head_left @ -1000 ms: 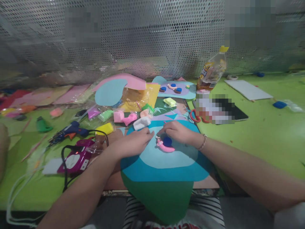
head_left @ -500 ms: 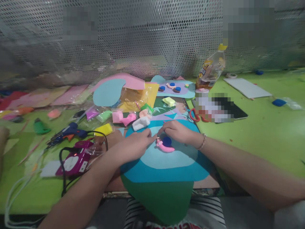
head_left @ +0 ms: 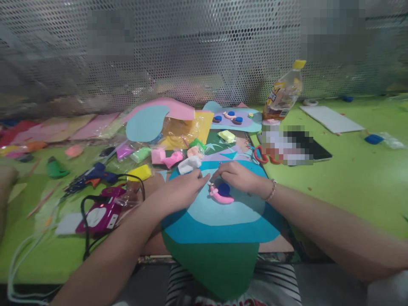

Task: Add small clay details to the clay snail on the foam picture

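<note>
A pink clay piece [head_left: 223, 198] curves under a dark blue clay disc [head_left: 223, 189] on layered light blue paper [head_left: 210, 216] and darker blue paper [head_left: 185, 231]. My left hand [head_left: 186, 187] rests left of the clay, its index finger stretched toward the pink piece's upper end, the other fingers curled. From the right, my right hand [head_left: 237, 176] is bent over the paper just above the disc, fingertips pointing left. Whether anything tiny sits at the fingertips of my right hand is too small to tell. Green paper [head_left: 213, 263] hangs below the blue sheets.
Wrapped clay packs, a white clay pack [head_left: 189, 165], a glue gun [head_left: 95, 173] and a purple power strip [head_left: 102, 212] with cables lie left. Red-handled scissors [head_left: 261, 154], a tablet [head_left: 314, 146] and a bottle [head_left: 283, 95] stand or lie right. Decorated paper [head_left: 251, 124] lies behind.
The fingertips of my two hands, close together over the clay's upper end before, are now slightly further apart. The clay pieces stay in place.
</note>
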Tool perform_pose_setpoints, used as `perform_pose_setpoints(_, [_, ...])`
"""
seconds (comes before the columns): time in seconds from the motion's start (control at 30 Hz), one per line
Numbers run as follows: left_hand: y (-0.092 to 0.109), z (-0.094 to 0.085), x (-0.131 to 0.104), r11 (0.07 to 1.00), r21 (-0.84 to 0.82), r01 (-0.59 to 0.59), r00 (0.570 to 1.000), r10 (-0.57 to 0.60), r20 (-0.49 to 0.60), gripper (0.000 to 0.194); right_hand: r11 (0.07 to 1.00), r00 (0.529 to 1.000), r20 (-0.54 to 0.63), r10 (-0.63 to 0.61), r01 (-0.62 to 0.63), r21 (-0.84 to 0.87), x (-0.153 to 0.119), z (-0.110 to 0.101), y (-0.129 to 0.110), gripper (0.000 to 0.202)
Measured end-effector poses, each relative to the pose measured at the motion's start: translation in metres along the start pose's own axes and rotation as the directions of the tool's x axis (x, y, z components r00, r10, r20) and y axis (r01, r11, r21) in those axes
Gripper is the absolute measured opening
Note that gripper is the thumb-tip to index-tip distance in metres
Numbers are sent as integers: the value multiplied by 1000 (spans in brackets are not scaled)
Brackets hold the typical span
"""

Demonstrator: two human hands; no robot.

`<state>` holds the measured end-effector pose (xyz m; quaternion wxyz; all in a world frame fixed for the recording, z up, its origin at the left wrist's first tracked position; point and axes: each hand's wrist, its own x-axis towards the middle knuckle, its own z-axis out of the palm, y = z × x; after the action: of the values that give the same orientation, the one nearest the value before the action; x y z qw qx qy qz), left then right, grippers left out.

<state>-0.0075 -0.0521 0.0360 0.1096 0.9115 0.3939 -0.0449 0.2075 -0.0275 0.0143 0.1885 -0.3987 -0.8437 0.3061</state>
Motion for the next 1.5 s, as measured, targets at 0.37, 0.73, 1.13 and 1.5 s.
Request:
perform_pose_setpoints(0.37, [-22,0,24,981,113,158,873,-85,-481,39,997,994,-83,-72,75,26,0,5,8,33])
perform_pose_setpoints(0.73, [-39,11,29,936,165,312,894,-230,-386,39,999,989,-138,-45,42,-26,-2,1,1,32])
perform_pose_setpoints(1.13, [-34,15,31,967,36,254,846,-204,-493,49,981,940,-287,-185,158,-115,5,9,16,31])
perform_pose_setpoints(1.5, [-44,21,60,924,-70,376,785,-357,-507,49,970,930,-279,-240,217,-111,10,16,17,26])
